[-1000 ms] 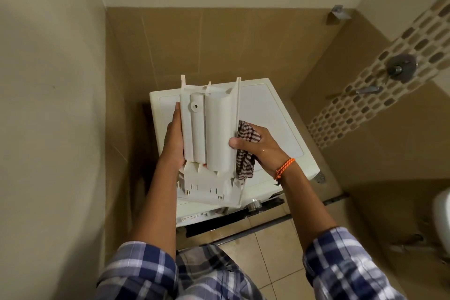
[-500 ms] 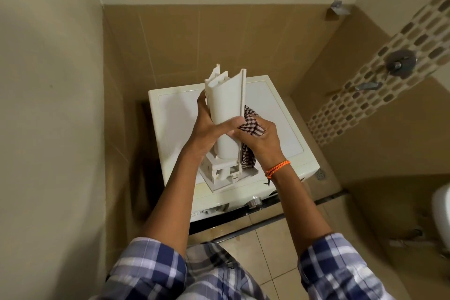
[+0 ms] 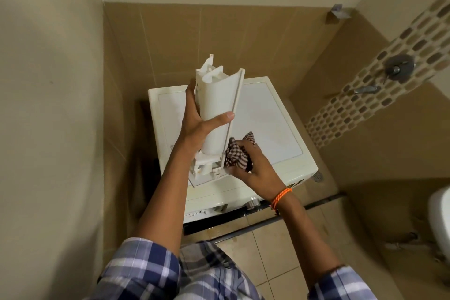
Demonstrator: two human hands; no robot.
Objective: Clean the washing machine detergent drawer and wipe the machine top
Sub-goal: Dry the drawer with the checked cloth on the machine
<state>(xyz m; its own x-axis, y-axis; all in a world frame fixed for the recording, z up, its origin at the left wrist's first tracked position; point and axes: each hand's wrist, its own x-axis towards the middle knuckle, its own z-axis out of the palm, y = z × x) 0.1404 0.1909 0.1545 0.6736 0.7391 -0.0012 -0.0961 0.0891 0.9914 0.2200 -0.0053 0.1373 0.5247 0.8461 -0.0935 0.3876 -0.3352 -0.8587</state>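
Note:
A white plastic detergent drawer stands on end above the white washing machine, its rounded underside facing me. My left hand grips it round the middle, thumb across the front. At the drawer's lower right edge my right hand holds a bunched brown-and-white checked cloth against the plastic. The drawer's inner compartments are turned away and hidden.
The machine fills a narrow tiled corner, with a beige wall close on the left. A shower valve and tap sit on the right wall. A white toilet edge shows at far right. Tiled floor lies in front of the machine.
The drawer went from flat-on to edge-on and stayed upright. My right hand slid with the cloth from the drawer's middle down to its lower right edge.

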